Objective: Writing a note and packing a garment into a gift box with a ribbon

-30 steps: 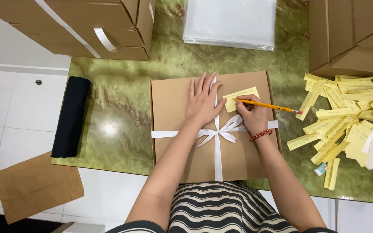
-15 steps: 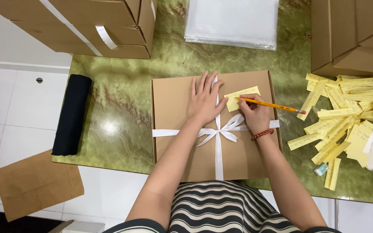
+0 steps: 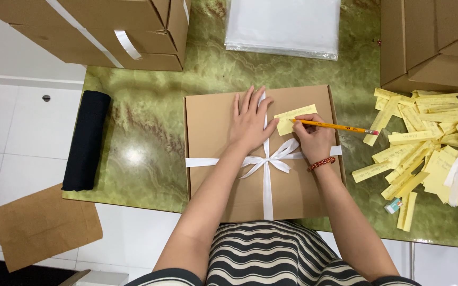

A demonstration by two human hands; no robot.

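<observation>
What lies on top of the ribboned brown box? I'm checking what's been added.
On the brown box: a white ribbon bow, a yellow paper slip, the flat left hand, and the right hand holding a pencil. The box's contents are hidden.

Flat brown cardboard box [image 3: 223, 175] tied with white ribbon bow [image 3: 267, 159], yellow paper slip [image 3: 287, 121] on lid, yellow pencil [image 3: 335, 126] tip on slip

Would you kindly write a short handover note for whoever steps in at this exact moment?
Left hand: flat on the brown box, open, holding nothing.
Right hand: grips a yellow pencil, tip on a yellow slip lying on the lid.
Done: white ribbon tied in a bow around the box.
Left: whether the slip bears writing cannot be told; loose yellow slips are piled to the right on the green table.
</observation>
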